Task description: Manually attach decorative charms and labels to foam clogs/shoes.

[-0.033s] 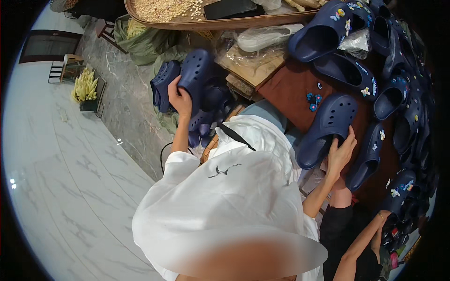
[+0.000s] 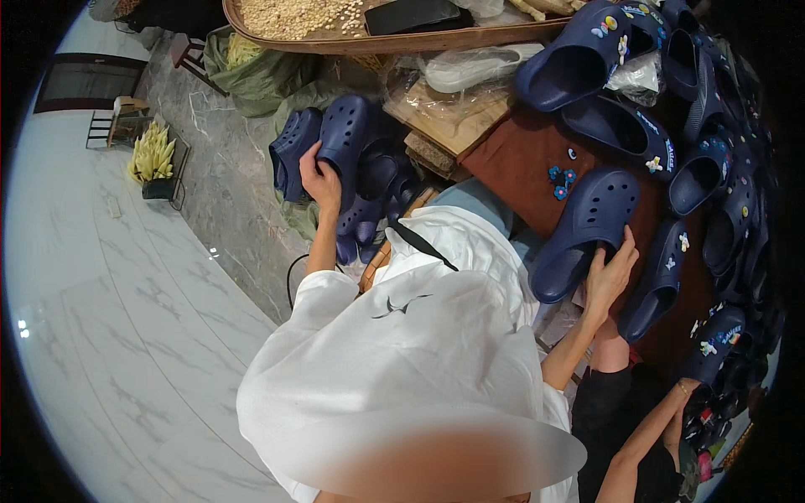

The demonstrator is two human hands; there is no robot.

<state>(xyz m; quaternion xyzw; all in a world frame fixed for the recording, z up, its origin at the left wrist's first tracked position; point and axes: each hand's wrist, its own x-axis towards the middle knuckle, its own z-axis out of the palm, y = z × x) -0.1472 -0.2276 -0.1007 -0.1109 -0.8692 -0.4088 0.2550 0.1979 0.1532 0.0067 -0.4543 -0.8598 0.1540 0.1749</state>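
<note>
At the left, my left hand [image 2: 323,184] is closed on a dark blue clog [image 2: 345,134], upright over a heap of similar clogs [image 2: 379,172]. Another blue clog [image 2: 293,151] stands just left of it. My right hand [image 2: 612,272] grips a second clog with a perforated top [image 2: 599,201], some fingers reaching into its foot opening. That clog is above a brown cloth surface [image 2: 516,159]. A blue flower-like charm [image 2: 562,182] and a small round charm [image 2: 572,154] lie on the brown surface beyond it.
Many charm-decorated clogs [image 2: 700,180] crowd the right side. A co-worker's hand [image 2: 683,394] touches a decorated clog [image 2: 713,348] at lower right. A wooden tray [image 2: 293,42] bears kernels and a phone [image 2: 415,15]. A white shoe in plastic [image 2: 478,67] lies before it.
My left hand and its clog have shifted slightly down and left. The co-worker's decorated clog has moved a little. My right hand keeps its place.
</note>
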